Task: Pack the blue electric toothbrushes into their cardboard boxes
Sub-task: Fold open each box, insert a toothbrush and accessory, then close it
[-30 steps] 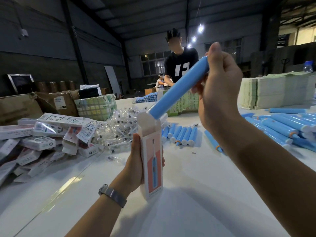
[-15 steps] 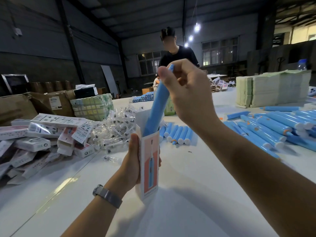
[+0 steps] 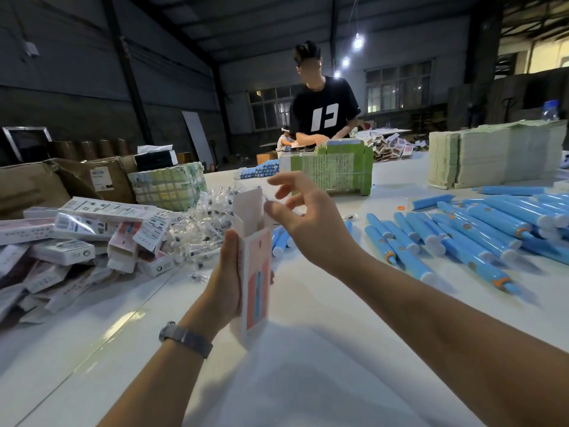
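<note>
Box: your left hand [image 3: 229, 274] grips the cardboard box [image 3: 255, 278] upright, thumb on the near edge, fingers wrapped behind; its long axis runs straight up from the white table [image 3: 308, 349]; whether its foot touches the table you cannot tell.
Top flap: the open flap [image 3: 248, 201] stands up at the far side of the mouth, just left of your right fingertips.
Right hand: your right hand [image 3: 303, 217] hovers above and right of the mouth, fingers loosely spread and holding nothing; the thumb tip sits closest to the flap, apart from it or barely touching; you cannot tell which.
Coming move: judged from this, the flap folds toward you and down, so your right hand is the nearer one for it.
Toothbrush: none shows at the mouth; the box interior is hidden, so judge it seated, not seen.
Loose stock: blue toothbrushes [image 3: 474, 235] lie well right, mostly pointing toward you.
Hard to read: packed boxes [image 3: 77, 238] heap at left; print blurred.
</note>
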